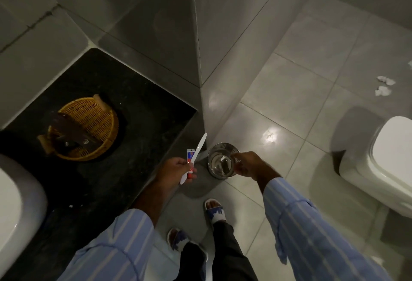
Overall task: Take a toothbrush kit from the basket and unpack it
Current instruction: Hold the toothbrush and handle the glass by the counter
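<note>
white toothbrush (196,153) and small red-capped toothpaste tube (190,161), unpacked, upright beside the wicker basket (89,129).

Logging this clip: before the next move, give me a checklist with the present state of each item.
1. Toothbrush out of its wrapper: ok.
2. Toothpaste held with it in left hand: ok.
3. Right hand over bin: ok.
4. Wrapper inside bin: ok.
5. Right hand empty: cannot tell.
6. Basket on counter, upright: ok.

The print on the small toothpaste tube (190,162) is too blurred to read.
</note>
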`<state>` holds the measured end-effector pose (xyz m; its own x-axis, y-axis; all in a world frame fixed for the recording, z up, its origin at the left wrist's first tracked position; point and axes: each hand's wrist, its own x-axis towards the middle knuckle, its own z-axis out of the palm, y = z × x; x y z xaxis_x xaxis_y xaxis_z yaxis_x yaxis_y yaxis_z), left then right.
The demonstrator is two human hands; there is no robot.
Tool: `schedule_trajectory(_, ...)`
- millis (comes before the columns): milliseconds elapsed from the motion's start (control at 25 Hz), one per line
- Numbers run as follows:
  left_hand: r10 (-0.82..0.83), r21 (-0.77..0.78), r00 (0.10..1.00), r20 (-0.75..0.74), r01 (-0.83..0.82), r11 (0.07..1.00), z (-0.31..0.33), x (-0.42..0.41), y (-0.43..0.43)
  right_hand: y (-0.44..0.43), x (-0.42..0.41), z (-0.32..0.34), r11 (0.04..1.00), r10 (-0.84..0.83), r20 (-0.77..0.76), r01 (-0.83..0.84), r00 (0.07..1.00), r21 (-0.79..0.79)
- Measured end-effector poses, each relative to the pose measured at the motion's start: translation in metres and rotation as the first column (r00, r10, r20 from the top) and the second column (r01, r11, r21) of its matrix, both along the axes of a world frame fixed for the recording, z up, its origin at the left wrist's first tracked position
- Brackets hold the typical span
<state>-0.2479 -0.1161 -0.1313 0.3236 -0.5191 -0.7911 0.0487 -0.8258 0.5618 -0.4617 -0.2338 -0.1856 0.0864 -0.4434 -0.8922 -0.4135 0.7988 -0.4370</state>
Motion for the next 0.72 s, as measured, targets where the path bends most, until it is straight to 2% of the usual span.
schedule_trajectory(120,-0.036,-0.033,0.999,0.035,0.038,0.999,0.008,0.004,-0.003,-0.013,0.013,0.024,0.993,0.078,-0.027,-0.080,0.997,-0.085)
schedule_trajectory(240,-0.088,-0.092,0.994,0.059,0.093,0.991,0.023,0.015,-0.001,-0.022,0.039,0.060,0.981,0.090,0.147,-0.062,0.985,-0.184)
schedule_trajectory(320,-0.134,-0.131,0.986,0.101,0.147,0.980,0.041,0.029,0.004,-0.025,0.059,0.091,0.943,0.156,0.233,-0.074,0.960,-0.323)
schedule_trajectory(360,-0.157,-0.151,0.980,0.123,0.175,0.973,0.051,0.037,0.005,-0.026,0.069,0.107,0.904,0.223,0.230,-0.112,0.947,-0.413)
schedule_trajectory(440,-0.189,-0.203,0.966,0.175,0.223,0.954,0.075,0.055,0.009,-0.026,0.090,0.141,0.727,0.469,0.101,-0.318,0.877,-0.609)
schedule_trajectory(480,-0.199,-0.230,0.958,0.207,0.246,0.942,0.090,0.064,0.011,-0.023,0.103,0.158,0.589,0.607,-0.003,-0.452,0.795,-0.670)
schedule_trajectory(560,-0.212,-0.282,0.946,0.247,0.279,0.918,0.117,0.081,0.014,-0.016,0.126,0.191,0.292,0.792,-0.217,-0.667,0.570,-0.686)
schedule_trajectory(640,-0.221,-0.327,0.937,0.270,0.305,0.894,0.144,0.096,0.017,-0.004,0.149,0.221,0.033,0.854,-0.372,-0.752,0.363,-0.658)
schedule_trajectory(720,-0.225,-0.348,0.925,0.306,0.329,0.878,0.171,0.111,0.022,0.011,0.169,0.248,-0.113,0.853,-0.449,-0.744,0.267,-0.658)
